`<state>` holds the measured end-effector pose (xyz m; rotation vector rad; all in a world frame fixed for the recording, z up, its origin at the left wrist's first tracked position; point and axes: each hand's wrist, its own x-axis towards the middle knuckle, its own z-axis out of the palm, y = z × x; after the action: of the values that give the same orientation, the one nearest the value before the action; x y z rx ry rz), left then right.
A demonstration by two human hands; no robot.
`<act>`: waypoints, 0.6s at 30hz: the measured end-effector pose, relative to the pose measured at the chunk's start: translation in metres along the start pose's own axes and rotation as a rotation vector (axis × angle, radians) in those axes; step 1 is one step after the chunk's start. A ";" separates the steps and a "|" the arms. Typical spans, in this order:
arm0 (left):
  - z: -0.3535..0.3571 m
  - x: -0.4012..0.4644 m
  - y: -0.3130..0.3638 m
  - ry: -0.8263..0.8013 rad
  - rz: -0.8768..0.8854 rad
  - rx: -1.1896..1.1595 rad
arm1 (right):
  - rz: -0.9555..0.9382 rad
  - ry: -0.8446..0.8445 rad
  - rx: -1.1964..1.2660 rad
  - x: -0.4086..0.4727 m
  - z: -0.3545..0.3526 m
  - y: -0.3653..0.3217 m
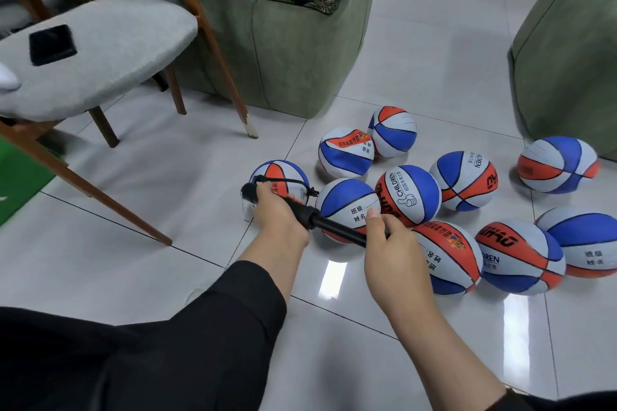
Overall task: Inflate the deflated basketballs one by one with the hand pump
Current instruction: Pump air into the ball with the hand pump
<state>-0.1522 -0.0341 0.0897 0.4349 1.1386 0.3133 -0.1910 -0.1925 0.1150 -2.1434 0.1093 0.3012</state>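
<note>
A: Where's the hand pump point(320, 222)?
B: Held across both hands. The left hand point(277, 213) is wrapped round its barrel, the right hand point(389, 240) closed on the handle end.
A: And the basketballs?
B: On the tiled floor point(167, 177), spread from twelve to three o'clock of the hands; the pump's hose reaches the leftmost basketball point(278, 177).

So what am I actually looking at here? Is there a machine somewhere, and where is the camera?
No machine: a person wears a camera on the head, looking down at their own two hands. The left hand and right hand both grip a black hand pump, whose thin hose loops over the nearest basketball. More small red, white and blue balls, like this one, lie on the tiled floor. A grey chair stands to the left.
</note>
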 end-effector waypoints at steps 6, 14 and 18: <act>0.007 -0.022 -0.036 -0.015 -0.041 0.004 | 0.014 0.014 -0.026 0.001 0.010 -0.007; 0.000 -0.022 -0.039 -0.074 -0.074 0.045 | -0.005 -0.075 -0.116 -0.002 0.014 -0.008; -0.003 -0.010 -0.014 -0.039 -0.016 0.025 | -0.020 -0.075 -0.111 -0.005 0.006 -0.008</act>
<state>-0.1588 -0.0509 0.0900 0.4519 1.1090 0.2753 -0.1956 -0.1838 0.1196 -2.2384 0.0286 0.3832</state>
